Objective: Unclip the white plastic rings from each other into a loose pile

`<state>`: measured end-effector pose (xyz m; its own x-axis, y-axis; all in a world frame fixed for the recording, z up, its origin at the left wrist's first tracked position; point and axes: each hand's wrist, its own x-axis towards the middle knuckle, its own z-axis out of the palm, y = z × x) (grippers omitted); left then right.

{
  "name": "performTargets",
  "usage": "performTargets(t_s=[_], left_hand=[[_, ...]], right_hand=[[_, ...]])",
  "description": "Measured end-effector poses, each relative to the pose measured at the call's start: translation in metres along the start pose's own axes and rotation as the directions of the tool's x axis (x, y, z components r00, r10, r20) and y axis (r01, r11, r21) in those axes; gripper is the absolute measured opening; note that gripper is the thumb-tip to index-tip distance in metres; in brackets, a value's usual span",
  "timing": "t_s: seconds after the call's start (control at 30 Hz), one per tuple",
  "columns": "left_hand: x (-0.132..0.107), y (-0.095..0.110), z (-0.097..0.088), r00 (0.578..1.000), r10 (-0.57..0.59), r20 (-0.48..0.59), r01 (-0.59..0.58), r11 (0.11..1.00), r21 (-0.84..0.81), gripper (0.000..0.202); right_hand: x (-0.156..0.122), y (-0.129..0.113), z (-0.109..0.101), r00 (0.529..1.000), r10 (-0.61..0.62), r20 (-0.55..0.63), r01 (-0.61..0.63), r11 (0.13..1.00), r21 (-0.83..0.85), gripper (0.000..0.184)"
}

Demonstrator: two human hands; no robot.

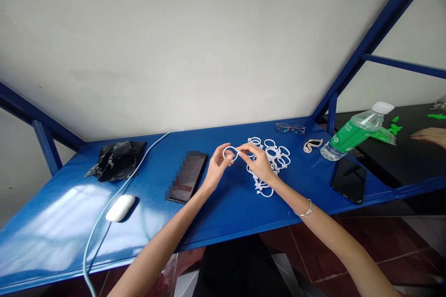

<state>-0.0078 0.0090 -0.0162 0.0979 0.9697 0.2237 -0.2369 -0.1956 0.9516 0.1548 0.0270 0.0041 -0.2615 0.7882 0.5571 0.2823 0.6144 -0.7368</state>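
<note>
Above the blue tabletop, a small thin white ring (225,149), which looks like a hair tie, is held up between both hands. My left hand (218,165) has its thumb and fingers closed around the ring's left side. At the ring's right side, the fingertips of my right hand (259,163) pinch its edge, where a small knot or join seems to be. A loose pile of similar white rings (272,152) lies on the table behind and beside my right hand, partly hidden by it.
Left on the blue table (223,218) are a phone (188,178), a white mouse (120,208), a black plastic bag (118,160) and a cable (120,189). Rightward are glasses (291,128), a hair clip (312,145), a bottle (353,134) and a dark phone (349,180). Another person's hand (432,135) shows far right.
</note>
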Motion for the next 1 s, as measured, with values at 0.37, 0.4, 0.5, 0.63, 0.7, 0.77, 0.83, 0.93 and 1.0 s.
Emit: performTargets(t_s=[0.37, 0.4, 0.5, 0.63, 0.7, 0.77, 0.83, 0.93, 1.0], left_hand=[[-0.0045, 0.0038, 0.0019, 0.991, 0.137, 0.013, -0.132, 0.925, 0.356, 0.048], [-0.0044, 0.0036, 0.0016, 0.989, 0.148, 0.013, -0.142, 0.918, 0.371, 0.048], [-0.0043, 0.0032, 0.0009, 0.982, 0.185, 0.019, -0.176, 0.892, 0.415, 0.045], [-0.0044, 0.0027, 0.0004, 0.975, 0.220, 0.036, -0.211, 0.859, 0.466, 0.042], [-0.0045, 0.0026, 0.0002, 0.972, 0.231, 0.038, -0.220, 0.845, 0.487, 0.042], [-0.0047, 0.0028, 0.0002, 0.970, 0.240, 0.037, -0.225, 0.831, 0.509, 0.041], [-0.0050, 0.0033, 0.0005, 0.968, 0.250, 0.032, -0.228, 0.816, 0.532, 0.040], [-0.0056, 0.0044, 0.0012, 0.965, 0.263, 0.021, -0.231, 0.803, 0.549, 0.039], [-0.0060, 0.0051, 0.0017, 0.962, 0.274, 0.019, -0.237, 0.792, 0.563, 0.038]], right_hand=[[-0.0011, -0.0014, -0.0012, 1.000, 0.002, -0.012, -0.002, 1.000, -0.001, 0.022], [-0.0012, -0.0014, -0.0010, 1.000, 0.000, -0.016, 0.000, 1.000, 0.000, 0.022], [-0.0014, -0.0021, -0.0008, 1.000, -0.007, -0.022, 0.007, 1.000, -0.005, 0.019], [-0.0015, -0.0031, -0.0008, 0.999, -0.020, -0.026, 0.020, 1.000, 0.006, 0.017], [-0.0015, -0.0031, -0.0009, 1.000, -0.013, -0.025, 0.013, 1.000, 0.017, 0.017], [-0.0014, -0.0028, -0.0008, 1.000, -0.003, -0.020, 0.003, 1.000, 0.026, 0.017], [-0.0015, -0.0022, -0.0005, 1.000, 0.009, -0.015, -0.008, 0.999, 0.044, 0.017], [-0.0019, -0.0006, 0.0002, 0.999, 0.046, -0.003, -0.046, 0.994, 0.099, 0.017], [-0.0021, 0.0005, 0.0008, 0.997, 0.074, 0.006, -0.074, 0.988, 0.139, 0.017]])
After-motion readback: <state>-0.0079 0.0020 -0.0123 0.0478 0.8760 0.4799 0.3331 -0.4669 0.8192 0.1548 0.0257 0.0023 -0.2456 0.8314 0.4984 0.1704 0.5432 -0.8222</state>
